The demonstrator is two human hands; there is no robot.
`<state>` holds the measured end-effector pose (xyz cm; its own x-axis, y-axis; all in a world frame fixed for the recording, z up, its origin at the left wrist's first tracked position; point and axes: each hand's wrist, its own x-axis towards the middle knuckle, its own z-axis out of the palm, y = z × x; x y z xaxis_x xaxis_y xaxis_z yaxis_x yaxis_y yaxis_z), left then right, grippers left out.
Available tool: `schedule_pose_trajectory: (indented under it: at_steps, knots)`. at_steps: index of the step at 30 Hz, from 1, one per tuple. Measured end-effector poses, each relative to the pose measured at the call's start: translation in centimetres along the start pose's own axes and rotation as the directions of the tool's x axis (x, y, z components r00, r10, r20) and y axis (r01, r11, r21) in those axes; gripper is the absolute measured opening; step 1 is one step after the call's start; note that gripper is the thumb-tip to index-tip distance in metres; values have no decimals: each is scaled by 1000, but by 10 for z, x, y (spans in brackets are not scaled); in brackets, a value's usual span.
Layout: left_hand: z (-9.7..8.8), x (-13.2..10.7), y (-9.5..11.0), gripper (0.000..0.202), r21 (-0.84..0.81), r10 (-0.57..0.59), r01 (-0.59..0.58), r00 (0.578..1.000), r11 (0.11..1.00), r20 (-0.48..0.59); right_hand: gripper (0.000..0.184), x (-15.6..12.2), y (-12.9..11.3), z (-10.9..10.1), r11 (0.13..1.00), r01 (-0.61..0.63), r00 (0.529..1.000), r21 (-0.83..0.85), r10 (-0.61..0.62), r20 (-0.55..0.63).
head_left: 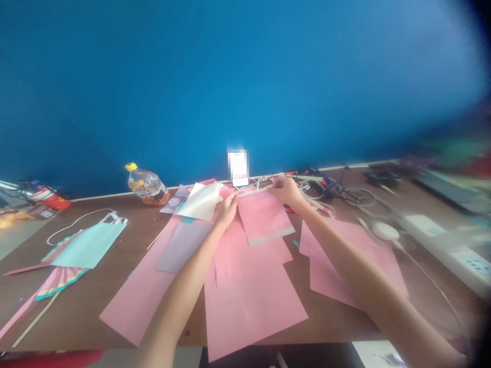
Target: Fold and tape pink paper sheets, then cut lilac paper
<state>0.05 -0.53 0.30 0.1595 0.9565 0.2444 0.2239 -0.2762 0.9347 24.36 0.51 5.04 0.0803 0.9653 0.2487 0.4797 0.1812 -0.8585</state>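
Pink folded paper (264, 217) is pinched at its top edge, left hand (229, 204) on one corner, right hand (286, 190) on the other, so it lies flat and straight on bigger pink sheets (249, 291) on the brown table (84, 306).

Looks like a flat pink paper bag (264, 217), rectangular, pale strip along its near edge; lies slightly skewed atop larger pink sheets (249, 291).
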Motion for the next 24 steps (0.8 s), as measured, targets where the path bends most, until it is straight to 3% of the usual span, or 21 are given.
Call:
schedule_pose_trajectory:
  at_steps: [8, 12, 19, 24]
  knots:
    - [1, 0, 0, 41, 0, -52, 52, 998, 999, -44, 29, -2, 2, 0, 978, 7, 999, 210, -16, 41]
    - [1, 0, 2, 35, 23, -109, 110, 992, 994, -61, 31, -1, 3, -3, 975, 44, 995, 216, -62, 78]
    - [5, 2, 3, 34, -118, -20, 35, 992, 992, 127, 27, -3, -9, -9, 988, 107, 961, 113, -132, 244]
    - [9, 2, 2, 42, -82, -25, 45, 971, 996, 238, 26, -8, -21, -5, 983, 183, 939, 16, -180, 294]
